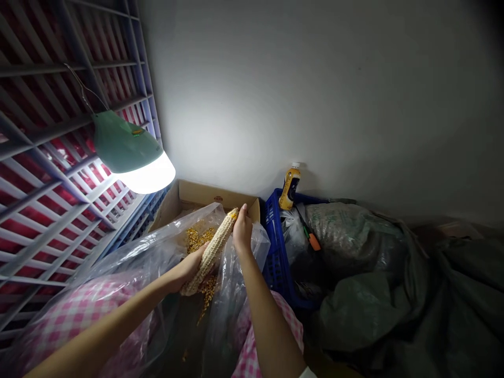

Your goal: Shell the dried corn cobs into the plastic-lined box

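Observation:
A corn cob (213, 249), mostly stripped pale with a few yellow kernels left at its upper tip, slants up to the right between my hands. My left hand (191, 265) is wrapped round its middle from the left side. At the tip, my right hand (242, 229) is closed with the thumb up against the last kernels. Below the cob, loose yellow corn kernels (197, 239) lie in a clear plastic bag (149, 247), which spreads over my lap. Behind the bag stands an open cardboard box (205, 193).
A lit green lamp (128, 144) hangs from a plastic lattice (43, 152) on the left. To the right, a blue basket (275, 231) holds a yellow-labelled bottle (290, 186), an orange-handled tool (314, 241) and a filled sack (354, 231). A pale wall (295, 79) rises behind.

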Demonstrator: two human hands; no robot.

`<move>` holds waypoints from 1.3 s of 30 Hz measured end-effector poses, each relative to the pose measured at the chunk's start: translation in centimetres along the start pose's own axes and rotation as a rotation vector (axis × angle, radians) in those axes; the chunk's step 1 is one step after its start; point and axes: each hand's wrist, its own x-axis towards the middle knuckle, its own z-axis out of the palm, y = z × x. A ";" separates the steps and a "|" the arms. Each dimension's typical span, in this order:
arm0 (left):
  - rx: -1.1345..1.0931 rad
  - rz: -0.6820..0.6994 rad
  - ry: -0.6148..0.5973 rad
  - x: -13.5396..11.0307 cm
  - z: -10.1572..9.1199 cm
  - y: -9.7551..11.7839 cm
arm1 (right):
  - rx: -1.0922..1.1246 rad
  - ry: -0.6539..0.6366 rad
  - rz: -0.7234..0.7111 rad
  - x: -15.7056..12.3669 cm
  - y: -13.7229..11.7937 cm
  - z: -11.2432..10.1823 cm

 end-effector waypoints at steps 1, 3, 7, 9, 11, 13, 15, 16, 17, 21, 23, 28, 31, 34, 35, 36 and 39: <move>0.004 0.002 -0.008 0.2 -0.1 0.0 | 0.069 -0.011 0.091 0.1 0.0 0.0; 0.005 -0.003 -0.043 0.7 -0.3 0.2 | 0.220 -0.081 0.259 0.5 0.2 0.0; -0.040 0.016 -0.103 0.7 -0.5 0.8 | 0.466 -0.221 0.412 0.8 0.1 0.1; -0.071 0.019 -0.139 0.5 -0.6 1.2 | 0.528 -0.224 0.441 0.8 -0.3 0.2; -0.112 -0.008 -0.177 0.4 -0.7 1.5 | 0.563 -0.216 0.451 0.6 -0.8 0.1; -0.151 -0.031 -0.200 0.4 -0.8 1.6 | 0.577 -0.241 0.438 0.5 -1.3 0.1; -0.172 -0.032 -0.213 0.4 -1.0 1.7 | 0.573 -0.278 0.424 0.4 -1.6 0.0; -0.176 -0.028 -0.215 0.5 -1.0 1.8 | 0.569 -0.285 0.422 0.3 -1.6 0.0; -0.177 -0.029 -0.213 0.5 -1.0 1.8 | 0.564 -0.281 0.425 0.3 -1.7 0.0; -0.175 -0.030 -0.216 0.5 -0.9 1.7 | 0.538 -0.307 0.408 0.0 -1.6 0.2; -0.165 -0.014 -0.223 0.4 -0.8 1.6 | 0.551 -0.381 0.386 -0.2 -1.7 0.3; -0.133 0.025 -0.200 0.3 -0.4 1.4 | 0.648 -0.450 0.434 -0.7 -2.0 0.6; -0.131 0.026 -0.181 0.2 -0.2 1.5 | 0.726 -0.445 0.449 -0.7 -2.0 0.9; -0.149 0.016 -0.158 0.1 -0.1 1.6 | 0.735 -0.465 0.386 -0.8 -1.8 1.2; -0.155 0.011 -0.160 0.2 -0.2 1.5 | 0.724 -0.465 0.358 -0.9 -1.7 1.2; -0.159 0.003 -0.169 0.2 -0.3 1.5 | 0.713 -0.466 0.333 -1.0 -1.7 1.3; -0.167 -0.011 -0.194 0.4 -0.6 1.5 | 0.707 -0.484 0.285 -1.3 -1.7 1.3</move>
